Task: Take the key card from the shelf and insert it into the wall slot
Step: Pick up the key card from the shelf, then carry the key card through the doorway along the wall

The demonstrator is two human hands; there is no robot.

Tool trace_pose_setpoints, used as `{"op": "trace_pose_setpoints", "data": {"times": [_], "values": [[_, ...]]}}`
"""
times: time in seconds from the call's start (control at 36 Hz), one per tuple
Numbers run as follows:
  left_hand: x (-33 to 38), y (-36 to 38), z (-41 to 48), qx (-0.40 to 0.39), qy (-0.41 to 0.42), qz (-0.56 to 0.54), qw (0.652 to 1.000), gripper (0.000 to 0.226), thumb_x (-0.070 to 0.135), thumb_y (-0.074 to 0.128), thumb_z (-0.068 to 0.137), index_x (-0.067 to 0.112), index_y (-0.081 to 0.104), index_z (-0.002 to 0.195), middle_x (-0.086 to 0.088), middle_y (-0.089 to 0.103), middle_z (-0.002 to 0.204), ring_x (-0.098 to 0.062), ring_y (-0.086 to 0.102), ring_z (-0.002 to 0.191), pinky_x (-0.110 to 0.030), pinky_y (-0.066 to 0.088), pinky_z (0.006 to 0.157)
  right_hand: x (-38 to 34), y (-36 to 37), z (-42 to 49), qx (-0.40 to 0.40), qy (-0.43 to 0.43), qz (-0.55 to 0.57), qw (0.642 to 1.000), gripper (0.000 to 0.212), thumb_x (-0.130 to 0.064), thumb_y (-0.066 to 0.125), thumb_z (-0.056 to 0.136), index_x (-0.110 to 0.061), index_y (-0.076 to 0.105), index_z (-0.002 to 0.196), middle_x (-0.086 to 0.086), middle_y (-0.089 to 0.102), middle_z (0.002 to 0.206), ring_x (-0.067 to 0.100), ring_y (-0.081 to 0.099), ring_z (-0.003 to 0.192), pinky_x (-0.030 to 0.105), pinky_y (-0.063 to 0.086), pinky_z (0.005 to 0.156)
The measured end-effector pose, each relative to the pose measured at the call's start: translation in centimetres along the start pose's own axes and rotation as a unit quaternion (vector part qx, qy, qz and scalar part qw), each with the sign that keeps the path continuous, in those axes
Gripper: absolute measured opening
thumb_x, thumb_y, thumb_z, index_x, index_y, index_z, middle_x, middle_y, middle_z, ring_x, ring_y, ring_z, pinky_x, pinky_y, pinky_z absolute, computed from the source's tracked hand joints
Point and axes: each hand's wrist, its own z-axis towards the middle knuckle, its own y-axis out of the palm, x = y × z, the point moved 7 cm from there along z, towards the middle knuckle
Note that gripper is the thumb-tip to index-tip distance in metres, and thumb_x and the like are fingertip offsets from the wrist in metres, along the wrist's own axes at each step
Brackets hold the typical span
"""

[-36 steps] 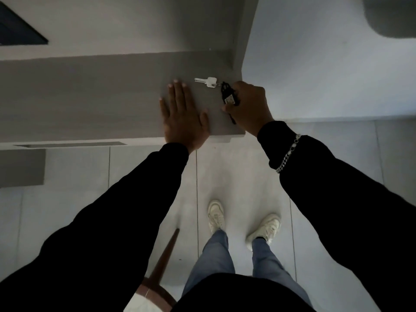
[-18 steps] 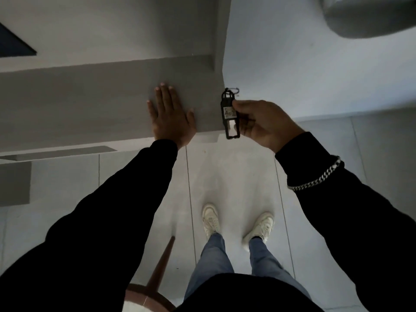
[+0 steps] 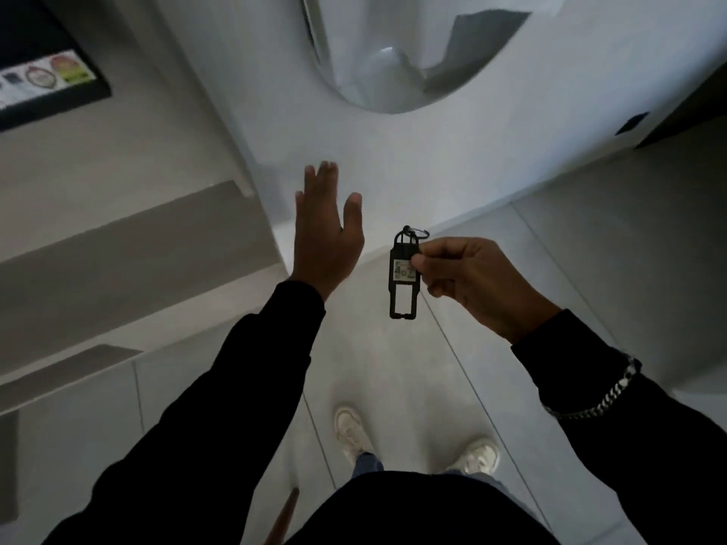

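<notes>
Fingers (image 3: 427, 265) of the right hand (image 3: 472, 285) pinch the key card (image 3: 402, 283) near its top; light, stiff, hanging free. Left hand (image 3: 326, 234) spreads wide, empty.

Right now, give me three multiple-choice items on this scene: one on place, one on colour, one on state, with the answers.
1. Where is the key card?
A. lying on the shelf
B. held in the air over the floor
C. in a wall slot

2. What colour is the key card's frame?
A. black
B. red
C. white

3. How is the left hand?
A. closed in a fist
B. gripping the card
C. open and empty, fingers extended

Answers:
1 B: the right hand pinches it clear of the shelf, with floor tiles behind it.
2 A: the frame is dark all round, with only a pale label inside.
3 C: its fingers are spread, with nothing in them.
</notes>
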Motion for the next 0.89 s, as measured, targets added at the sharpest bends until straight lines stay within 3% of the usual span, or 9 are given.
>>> {"op": "trace_pose_setpoints", "data": {"times": [0.11, 0.22, 0.28, 0.36, 0.5, 0.67, 0.89], "values": [[7.7, 6.4, -1.6, -0.053, 0.067, -0.019, 0.996, 0.065, 0.036, 0.032, 0.099, 0.005, 0.023, 0.155, -0.010, 0.023, 0.166, -0.024, 0.007, 0.157, -0.035, -0.003, 0.124, -0.7, -7.7, -4.4, 0.030, -0.036, 0.006, 0.999, 0.005, -0.003, 0.068, 0.080, -0.005, 0.072, 0.082, 0.017, 0.059, 0.075, 0.017, 0.050, 0.061, 0.023, 0.045, 0.052], [14.5, 12.5, -3.1, -0.077, 0.110, -0.025, 0.991, 0.063, 0.035, 0.032, 0.100, 0.007, 0.022, 0.156, -0.008, 0.021, 0.167, -0.022, 0.004, 0.157, -0.035, -0.003, 0.125, -2.0, -15.0, -8.4, 0.072, -0.079, 0.003, 0.994, 0.018, 0.002, 0.069, 0.079, -0.015, 0.073, 0.073, 0.018, 0.061, 0.074, 0.016, 0.052, 0.056, 0.024, 0.047, 0.052], [17.5, 15.3, -3.7, -0.081, 0.131, -0.033, 0.987, 0.062, 0.032, 0.034, 0.100, 0.008, 0.023, 0.156, -0.006, 0.021, 0.167, -0.020, 0.003, 0.157, -0.035, -0.002, 0.126, -2.7, -18.5, -10.0, 0.094, -0.091, -0.012, 0.991, 0.012, 0.002, 0.071, 0.077, -0.010, 0.073, 0.078, 0.019, 0.063, 0.074, 0.015, 0.054, 0.055, 0.026, 0.049, 0.053], [21.4, 18.7, -4.4, -0.084, 0.161, -0.045, 0.982, 0.055, 0.026, 0.037, 0.100, 0.007, 0.032, 0.152, -0.007, 0.027, 0.165, -0.019, 0.005, 0.156, -0.035, 0.001, 0.126, -3.6, -23.8, -11.8, 0.123, -0.092, -0.020, 0.988, 0.012, 0.001, 0.073, 0.076, 0.001, 0.071, 0.088, 0.017, 0.064, 0.070, 0.013, 0.055, 0.052, 0.024, 0.049, 0.052], [26.3, 23.7, -3.6, -0.121, 0.192, -0.043, 0.973, 0.046, 0.019, 0.037, 0.098, 0.006, 0.047, 0.141, -0.009, 0.035, 0.161, -0.020, 0.013, 0.156, -0.036, 0.004, 0.126, -5.1, -32.1, -12.8, 0.146, -0.102, 0.004, 0.984, 0.016, -0.001, 0.074, 0.075, 0.001, 0.071, 0.090, 0.010, 0.065, 0.065, 0.013, 0.057, 0.052, 0.023, 0.051, 0.053], [31.1, 32.3, 0.1, -0.144, 0.231, -0.036, 0.962, 0.061, 0.037, 0.033, 0.100, 0.006, 0.033, 0.152, -0.009, 0.025, 0.165, -0.022, 0.009, 0.157, -0.038, 0.004, 0.127, -6.1, -42.1, -12.5, 0.215, -0.108, 0.048, 0.970, 0.014, -0.001, 0.074, 0.074, -0.004, 0.072, 0.088, 0.004, 0.068, 0.061, 0.015, 0.058, 0.053, 0.024, 0.052, 0.053], [39.9, 44.3, 6.0, -0.178, 0.271, -0.073, 0.943, 0.064, 0.040, 0.030, 0.101, 0.008, 0.023, 0.156, -0.008, 0.017, 0.168, -0.018, 0.001, 0.158, -0.039, 0.002, 0.129, -8.8, -54.1, -10.5, 0.279, -0.084, 0.044, 0.956, 0.011, 0.000, 0.073, 0.074, -0.008, 0.074, 0.081, 0.006, 0.070, 0.064, 0.017, 0.060, 0.057, 0.024, 0.054, 0.054]]}}
